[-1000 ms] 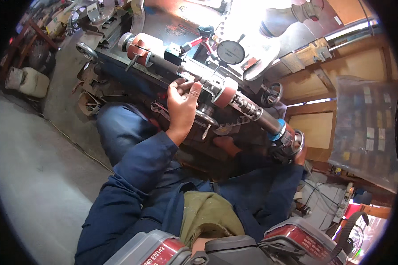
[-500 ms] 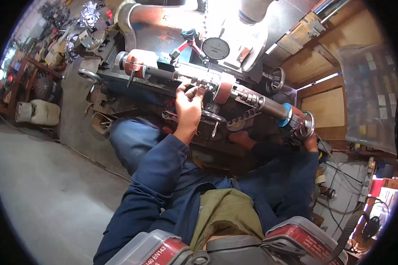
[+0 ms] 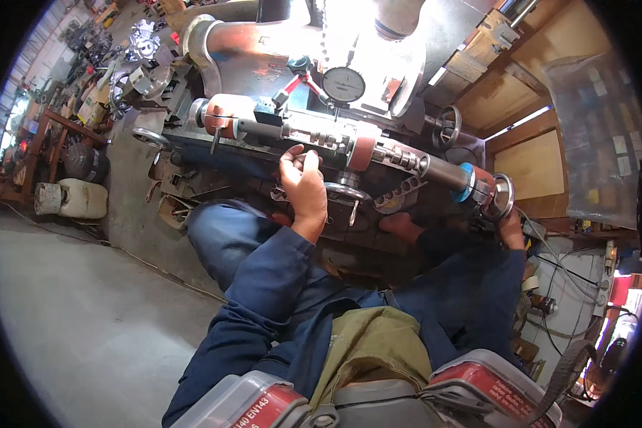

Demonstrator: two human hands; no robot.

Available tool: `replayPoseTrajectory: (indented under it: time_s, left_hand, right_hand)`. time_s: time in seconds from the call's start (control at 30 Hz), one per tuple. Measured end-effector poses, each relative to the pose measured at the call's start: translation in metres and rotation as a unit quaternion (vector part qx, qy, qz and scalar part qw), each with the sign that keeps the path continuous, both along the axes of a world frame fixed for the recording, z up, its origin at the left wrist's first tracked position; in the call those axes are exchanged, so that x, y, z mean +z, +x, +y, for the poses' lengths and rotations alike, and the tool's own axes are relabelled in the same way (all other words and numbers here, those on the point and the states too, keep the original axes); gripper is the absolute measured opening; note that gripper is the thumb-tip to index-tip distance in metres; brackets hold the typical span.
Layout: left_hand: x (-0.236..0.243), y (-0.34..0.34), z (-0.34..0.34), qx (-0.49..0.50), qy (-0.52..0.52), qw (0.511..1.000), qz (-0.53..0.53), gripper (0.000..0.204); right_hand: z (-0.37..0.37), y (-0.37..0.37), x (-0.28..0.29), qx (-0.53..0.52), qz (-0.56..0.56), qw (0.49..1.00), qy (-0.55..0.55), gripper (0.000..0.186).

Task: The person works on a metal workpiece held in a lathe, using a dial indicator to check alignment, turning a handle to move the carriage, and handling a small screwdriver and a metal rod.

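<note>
A metal camshaft [image 3: 323,138] lies lengthwise in the machine, held between a headstock at its left end and a tailstock [image 3: 471,184] with a blue ring on the right. My left hand [image 3: 305,187] is just below the camshaft's middle, palm up, its fingers half curled and apart with nothing visible in them. A dial gauge [image 3: 344,84] stands over the shaft, its stem reaching down to it. At the far right my right hand [image 3: 510,230] grips the rim of a small metal handwheel [image 3: 503,197]; some of its fingers are hidden.
A larger handwheel [image 3: 346,191] sticks out below the red steady rest [image 3: 364,146]. Another handwheel [image 3: 151,137] is at the bed's left end. A white jerrycan [image 3: 82,198] stands on the floor at left. Wooden panels [image 3: 531,171] bound the right side.
My left hand has come down off the camshaft, and its fingers have parted. My right hand stays at the handwheel. The whole view has shifted slightly.
</note>
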State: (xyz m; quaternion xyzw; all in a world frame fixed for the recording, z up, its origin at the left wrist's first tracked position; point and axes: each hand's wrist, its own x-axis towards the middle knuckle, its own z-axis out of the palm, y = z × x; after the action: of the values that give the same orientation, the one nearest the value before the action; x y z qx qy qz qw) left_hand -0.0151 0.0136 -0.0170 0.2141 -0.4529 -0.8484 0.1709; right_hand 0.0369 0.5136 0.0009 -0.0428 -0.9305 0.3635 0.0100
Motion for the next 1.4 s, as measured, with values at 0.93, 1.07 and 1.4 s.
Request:
replayPoseTrajectory:
  time_s: [0.93, 1.07, 1.4]
  left_hand:
    - [0.008, 0.013, 0.005, 0.033, -0.087, 0.990, 0.106, 0.012]
    - [0.019, 0.029, 0.008, 0.036, -0.206, 0.965, 0.160, 0.015]
    - [0.048, 0.050, 0.044, -0.174, -0.463, 0.786, 0.371, 0.013]
  right_hand:
    - [-0.029, -0.029, 0.020, -0.030, 0.031, 0.999, 0.017, 0.026]
    - [0.007, 0.012, 0.009, 0.018, -0.024, 0.997, 0.067, 0.026]
    - [-0.109, -0.016, 0.127, -0.216, 0.123, 0.943, 0.221, 0.038]
